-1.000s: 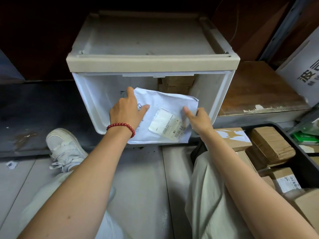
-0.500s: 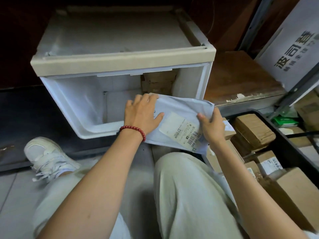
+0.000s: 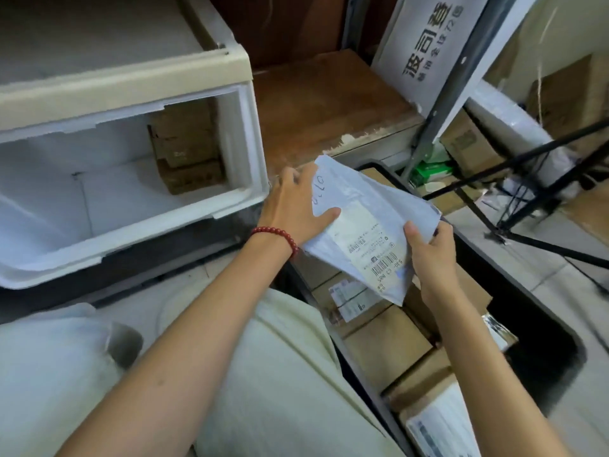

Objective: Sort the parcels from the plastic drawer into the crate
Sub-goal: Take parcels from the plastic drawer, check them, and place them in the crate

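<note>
A pale grey, crinkled soft-plastic mailer parcel (image 3: 356, 206) with a white printed label is hanging tilted over the near end of the black hard-walled plastic crate (image 3: 527, 318), just clear of the right front corner of the white, smooth-sided plastic drawer (image 3: 252, 153). The left hand (image 3: 296, 209), with a red bead bracelet (image 3: 276, 237) on its wrist, is gripping the mailer's upper left edge, thumb lying on top. The right hand (image 3: 428, 255) is pinching the right edge, thumb on top and fingers curled beneath. Flat brown cardboard boxes (image 3: 385, 351) are filling the crate's left side, leaving a dark open gap along its right wall. Brown cardboard parcels (image 3: 188, 153) are sitting stacked in the drawer's back right corner.
</note>
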Demonstrator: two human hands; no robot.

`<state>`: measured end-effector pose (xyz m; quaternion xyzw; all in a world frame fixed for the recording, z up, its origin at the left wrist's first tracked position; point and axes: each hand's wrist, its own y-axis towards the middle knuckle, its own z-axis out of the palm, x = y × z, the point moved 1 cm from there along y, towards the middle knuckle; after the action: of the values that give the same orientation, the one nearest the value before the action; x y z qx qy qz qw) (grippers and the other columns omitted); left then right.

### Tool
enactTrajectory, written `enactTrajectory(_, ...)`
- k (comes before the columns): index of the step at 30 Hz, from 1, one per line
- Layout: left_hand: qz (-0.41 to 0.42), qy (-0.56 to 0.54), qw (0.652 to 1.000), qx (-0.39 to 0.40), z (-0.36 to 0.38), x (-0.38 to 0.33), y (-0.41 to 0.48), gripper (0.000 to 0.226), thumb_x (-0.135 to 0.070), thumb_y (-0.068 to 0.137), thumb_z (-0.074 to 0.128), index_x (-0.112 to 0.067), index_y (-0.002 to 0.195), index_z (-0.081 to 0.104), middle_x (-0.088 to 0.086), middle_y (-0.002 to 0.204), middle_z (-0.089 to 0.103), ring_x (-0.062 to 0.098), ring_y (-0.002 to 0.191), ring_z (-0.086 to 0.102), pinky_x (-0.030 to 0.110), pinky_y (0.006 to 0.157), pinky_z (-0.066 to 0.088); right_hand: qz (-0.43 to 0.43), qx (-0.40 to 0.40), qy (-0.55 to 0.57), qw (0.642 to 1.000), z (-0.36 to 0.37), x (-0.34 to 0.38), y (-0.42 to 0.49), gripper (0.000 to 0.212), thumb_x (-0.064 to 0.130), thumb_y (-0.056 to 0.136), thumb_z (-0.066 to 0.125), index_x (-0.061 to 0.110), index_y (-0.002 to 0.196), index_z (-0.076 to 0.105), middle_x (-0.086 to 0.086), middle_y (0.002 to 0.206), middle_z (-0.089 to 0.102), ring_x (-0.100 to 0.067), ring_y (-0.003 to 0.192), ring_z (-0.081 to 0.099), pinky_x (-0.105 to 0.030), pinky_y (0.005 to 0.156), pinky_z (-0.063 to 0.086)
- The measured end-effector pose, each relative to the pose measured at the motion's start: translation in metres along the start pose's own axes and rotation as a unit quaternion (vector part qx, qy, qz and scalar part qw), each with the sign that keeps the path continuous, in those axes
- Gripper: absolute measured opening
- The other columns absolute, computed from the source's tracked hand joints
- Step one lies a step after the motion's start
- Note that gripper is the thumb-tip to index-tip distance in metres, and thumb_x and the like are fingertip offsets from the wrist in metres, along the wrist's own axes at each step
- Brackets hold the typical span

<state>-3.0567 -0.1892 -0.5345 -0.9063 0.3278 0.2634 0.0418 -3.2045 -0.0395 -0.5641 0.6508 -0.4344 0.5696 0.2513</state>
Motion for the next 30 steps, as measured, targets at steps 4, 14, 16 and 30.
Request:
enactTrajectory(4,0.025,0.042,0.998,0.041,0.042,-0.029,-0.007,0.075,-0.054,0.084,0.059,-0.019,0.144,0.03,0.007,0.126,0.038,0.025,0.119,0.04,0.034,0.089,0.039,0.044,-0.016,-0.015,0.999,-0.042,-0.024,-0.014,0.052,0.017,0.094,0.061,0.01,0.134,0.03,0.001,0.116,0.05,-0.015,0.105,0.054,-0.03,0.083,0.047)
enactTrajectory(14,0.027,0.078,0.973,0.217,0.119,-0.028,-0.047,0.072,-0.038,0.084,0.065,-0.02,0.144,0.03,0.013,0.133,0.034,0.032,0.122,0.042,0.042,0.098,0.042,0.12,0.005,-0.218,0.969,-0.077,-0.105,-0.057,0.076,0.026,0.084,0.073,0.014,0.141,0.024,-0.015,0.129,0.054,-0.032,0.119,0.051,-0.03,0.082,0.038)
enactTrajectory(16,0.021,0.056,0.974,0.221,0.118,-0.023,-0.048,0.067,-0.029,0.084,0.066,-0.02,0.143,0.034,0.012,0.135,0.034,0.031,0.123,0.042,0.043,0.1,0.041,0.089,-0.008,-0.25,0.964,-0.074,-0.109,-0.063,0.077,0.026,0.084,0.073,0.015,0.142,0.024,-0.014,0.132,0.053,-0.033,0.12,0.051,-0.035,0.09,0.042)
enactTrajectory(30,0.036,0.221,0.972,0.073,0.084,0.0,-0.042,0.05,-0.03,0.09,0.052,-0.026,0.139,0.04,-0.001,0.144,0.036,0.021,0.132,0.03,0.04,0.102,0.026,-0.01,0.108,-0.563,0.819,-0.047,-0.099,-0.064,0.074,0.057,0.087,0.055,0.023,0.146,0.028,-0.009,0.158,0.006,-0.029,0.145,0.011,-0.053,0.117,0.005)
